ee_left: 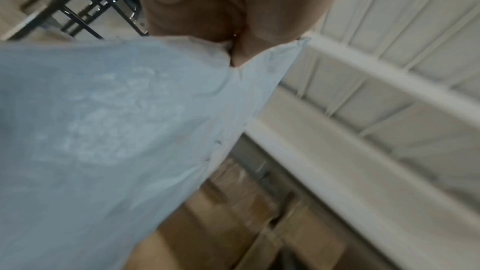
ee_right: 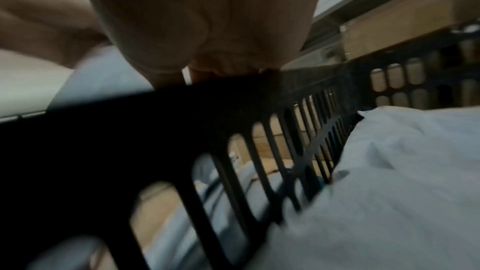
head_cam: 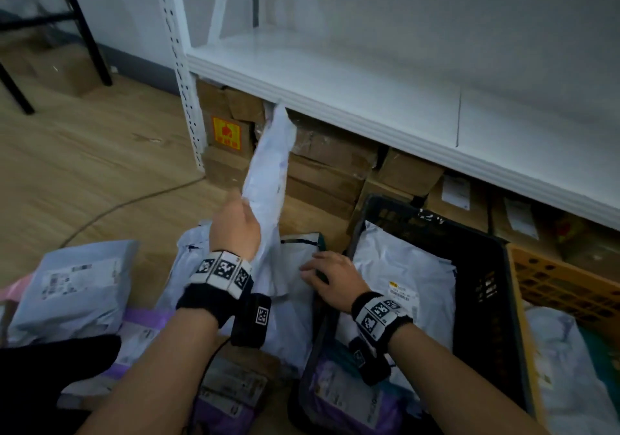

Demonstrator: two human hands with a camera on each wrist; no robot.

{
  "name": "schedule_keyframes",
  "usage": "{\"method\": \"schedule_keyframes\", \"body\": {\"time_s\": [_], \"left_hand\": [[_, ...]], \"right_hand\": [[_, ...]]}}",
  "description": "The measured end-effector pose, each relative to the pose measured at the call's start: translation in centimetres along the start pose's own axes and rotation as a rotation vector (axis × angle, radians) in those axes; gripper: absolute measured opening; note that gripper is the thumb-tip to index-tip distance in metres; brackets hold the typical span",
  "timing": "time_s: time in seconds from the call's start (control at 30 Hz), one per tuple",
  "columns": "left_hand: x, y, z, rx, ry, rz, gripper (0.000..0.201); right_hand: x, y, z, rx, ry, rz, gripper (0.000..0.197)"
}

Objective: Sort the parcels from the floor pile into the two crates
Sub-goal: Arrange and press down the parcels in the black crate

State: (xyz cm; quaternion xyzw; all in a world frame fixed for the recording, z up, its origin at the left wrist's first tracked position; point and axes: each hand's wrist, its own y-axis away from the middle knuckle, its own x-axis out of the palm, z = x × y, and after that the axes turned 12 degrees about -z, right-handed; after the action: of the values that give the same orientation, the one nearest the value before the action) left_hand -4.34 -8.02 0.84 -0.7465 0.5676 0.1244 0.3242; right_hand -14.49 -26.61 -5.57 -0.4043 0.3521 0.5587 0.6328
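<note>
Presently left hand (head_cam: 235,223) grips a white parcel (head_cam: 271,166) upright, rising toward 12 o'clock. Right hand (head_cam: 330,275), fingers extended, rests at the black crate (head_cam: 486,287) rim at 3 o'clock. Crate holds white parcels; orange crate (head_cam: 563,283) beyond.

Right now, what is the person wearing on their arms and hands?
Both forearms are bare, with no sleeves or gloves. Each wrist carries a black band ringed with white square tiles printed with black-and-white fiducial markers. The right band looks the same. A small black camera box with its own marker hangs under the left wrist, with a thin black cable trailing from it; a similar box sits under the right.
</note>
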Motion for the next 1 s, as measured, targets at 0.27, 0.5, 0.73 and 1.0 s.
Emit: {"method": "schedule_keyframes", "body": {"time_s": [0.27, 0.5, 0.73, 1.0], "left_hand": [[-6.7, -0.5, -5.6, -0.375, 0.930, 0.232, 0.027], [-5.1, 2.9, -5.2, -0.355, 0.830, 0.406, 0.020], [-2.8, 4.1, -5.1, -0.325, 0.590, 0.485, 0.021], [-0.2, 7.1, -7.5, -0.408, 0.622, 0.546, 0.020]], "right_hand": [[-12.4, 2.7, -0.8, 0.535, -1.002, -0.353, 0.062], [-17.3, 6.8, -2.7, 0.506, -1.188, -0.253, 0.043], [-16.7, 10.2, -4.5, 0.574, -1.081, -0.432, 0.016], [-16.0, 13.3, -7.9, 0.733, -1.060, -0.189, 0.040]]}}
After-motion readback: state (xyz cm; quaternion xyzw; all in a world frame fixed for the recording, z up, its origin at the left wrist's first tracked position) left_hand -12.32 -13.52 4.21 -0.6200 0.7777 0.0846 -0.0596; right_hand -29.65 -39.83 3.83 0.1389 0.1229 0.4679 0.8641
